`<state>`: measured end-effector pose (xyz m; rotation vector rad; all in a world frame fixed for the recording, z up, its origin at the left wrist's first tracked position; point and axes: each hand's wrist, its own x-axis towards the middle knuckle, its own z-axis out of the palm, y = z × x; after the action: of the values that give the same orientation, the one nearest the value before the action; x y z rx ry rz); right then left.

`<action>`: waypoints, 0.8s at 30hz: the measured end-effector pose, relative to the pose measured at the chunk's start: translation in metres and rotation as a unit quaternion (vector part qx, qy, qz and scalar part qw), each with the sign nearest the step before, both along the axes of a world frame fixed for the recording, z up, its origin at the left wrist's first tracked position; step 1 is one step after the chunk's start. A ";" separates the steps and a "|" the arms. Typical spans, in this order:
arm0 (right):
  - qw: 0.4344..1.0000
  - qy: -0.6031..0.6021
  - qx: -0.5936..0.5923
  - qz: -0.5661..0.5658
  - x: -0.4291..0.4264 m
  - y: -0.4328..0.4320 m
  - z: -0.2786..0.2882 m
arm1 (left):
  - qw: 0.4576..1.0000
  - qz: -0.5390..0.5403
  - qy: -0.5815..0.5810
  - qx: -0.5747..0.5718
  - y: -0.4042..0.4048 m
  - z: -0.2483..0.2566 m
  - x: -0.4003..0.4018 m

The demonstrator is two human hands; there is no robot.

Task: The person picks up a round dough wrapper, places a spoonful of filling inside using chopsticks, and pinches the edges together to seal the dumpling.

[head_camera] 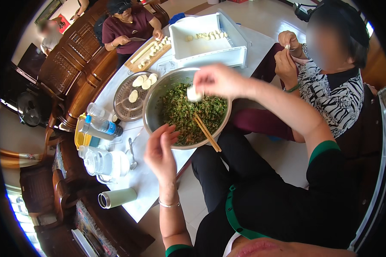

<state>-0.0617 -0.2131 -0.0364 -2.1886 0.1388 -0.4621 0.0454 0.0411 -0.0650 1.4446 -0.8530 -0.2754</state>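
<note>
A large steel bowl (153, 119) of chopped green filling (183, 119) stands before me at the table's edge. Over it, my right hand (217, 80), blurred, holds a white piece of dough (194, 94) by the fingers. My left hand (160, 151) is raised by the bowl's near left rim, fingers apart, holding nothing. A pair of wooden chopsticks (207, 132) rests in the filling and leans over the rim. Beyond the bowl, flat round wrappers (146, 84) lie on a perforated steel tray (122, 110).
A white plastic bin (209, 61) holds rows of dumplings. One person cuts dough on a wooden board (148, 61); another, at right, pinches dough. Bottles (103, 125), a glass jug (111, 163), a spoon (132, 154) and a green tumbler (120, 197) stand or lie at left.
</note>
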 end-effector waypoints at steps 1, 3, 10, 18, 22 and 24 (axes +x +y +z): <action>0.999 0.012 -0.006 -0.030 0.009 -0.026 0.007 | 0.999 0.038 -0.028 -0.012 0.006 -0.006 0.007; 0.989 0.035 -0.061 -0.129 0.024 -0.085 0.016 | 0.993 0.097 -0.037 -0.053 0.013 -0.026 0.015; 0.884 0.183 -0.255 -0.347 0.066 -0.262 -0.003 | 0.981 0.194 -0.033 0.005 0.049 -0.103 0.028; 0.765 0.400 -0.346 -0.367 0.109 -0.326 -0.069 | 0.954 0.262 -0.034 0.142 0.062 -0.161 0.037; 0.766 0.411 -0.304 -0.390 0.122 -0.343 -0.093 | 0.954 0.268 0.049 0.127 0.061 -0.175 0.041; 0.769 0.396 -0.314 -0.393 0.124 -0.357 -0.102 | 0.951 0.278 0.043 0.125 0.058 -0.178 0.040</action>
<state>0.0620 -0.5704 -0.1388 -2.7780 1.6156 0.0549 0.0849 0.0996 -0.2432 1.8317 -0.3191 -0.0165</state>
